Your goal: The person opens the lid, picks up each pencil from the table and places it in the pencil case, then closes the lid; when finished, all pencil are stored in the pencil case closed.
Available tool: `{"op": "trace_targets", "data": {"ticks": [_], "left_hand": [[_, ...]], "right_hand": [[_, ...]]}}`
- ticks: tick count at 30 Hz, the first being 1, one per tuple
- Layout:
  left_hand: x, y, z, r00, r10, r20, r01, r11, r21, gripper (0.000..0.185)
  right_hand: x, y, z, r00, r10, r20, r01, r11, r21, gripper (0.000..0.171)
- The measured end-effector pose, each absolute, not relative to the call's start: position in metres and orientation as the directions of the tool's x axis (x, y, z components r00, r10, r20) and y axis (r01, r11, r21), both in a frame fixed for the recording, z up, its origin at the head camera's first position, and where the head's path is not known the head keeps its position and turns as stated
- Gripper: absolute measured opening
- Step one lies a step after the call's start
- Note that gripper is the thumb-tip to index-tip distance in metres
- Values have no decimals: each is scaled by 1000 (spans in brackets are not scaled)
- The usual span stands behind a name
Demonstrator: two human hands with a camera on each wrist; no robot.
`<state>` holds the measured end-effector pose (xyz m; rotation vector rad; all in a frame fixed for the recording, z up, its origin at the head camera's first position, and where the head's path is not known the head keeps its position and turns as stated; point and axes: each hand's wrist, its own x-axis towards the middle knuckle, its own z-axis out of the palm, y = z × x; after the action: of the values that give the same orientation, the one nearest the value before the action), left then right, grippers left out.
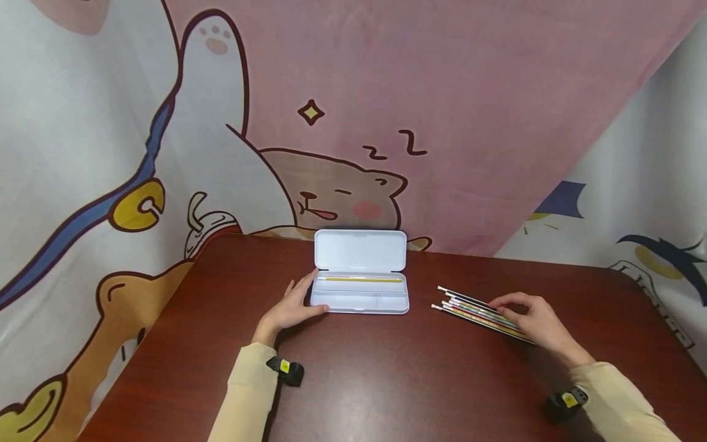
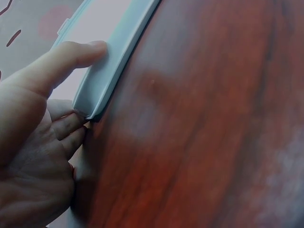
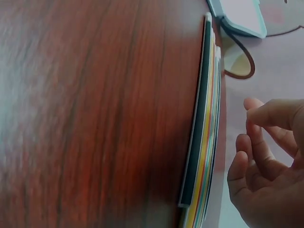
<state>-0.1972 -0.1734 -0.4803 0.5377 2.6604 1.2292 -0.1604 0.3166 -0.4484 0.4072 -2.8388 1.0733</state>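
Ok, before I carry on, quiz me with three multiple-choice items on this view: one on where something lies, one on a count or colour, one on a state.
1. Where does the bundle of pencils lie relative to the pencil case?
A. inside it
B. on the table to its right
C. behind its lid

2. How many pencils lie in the case's tray?
A. none
B. one, yellow
C. four

3. What is the pencil case's state?
A. open, lid standing up
B. closed flat
C. lying upside down

Answers:
1 B: the head view shows the bundle on the table, apart from the case, under the right hand.
2 B: a single yellow pencil lies along the back compartment.
3 A: the lid is raised behind the tray, while the left hand touches the case's left end.
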Motion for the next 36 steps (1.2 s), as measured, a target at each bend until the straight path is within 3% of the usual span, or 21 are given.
{"op": "trace_targets", "data": {"ticks": [14, 36], "left_hand": [[-198, -175, -482, -920, 391, 3, 256, 596, 762, 90], [-198, -174, -480, -922, 388, 5, 250, 586, 771, 90]], "right_hand": [[-160, 344, -461, -993, -106, 49, -112, 739, -665, 16], [-165, 349, -471, -996, -75, 46, -87, 766, -637, 16]]}}
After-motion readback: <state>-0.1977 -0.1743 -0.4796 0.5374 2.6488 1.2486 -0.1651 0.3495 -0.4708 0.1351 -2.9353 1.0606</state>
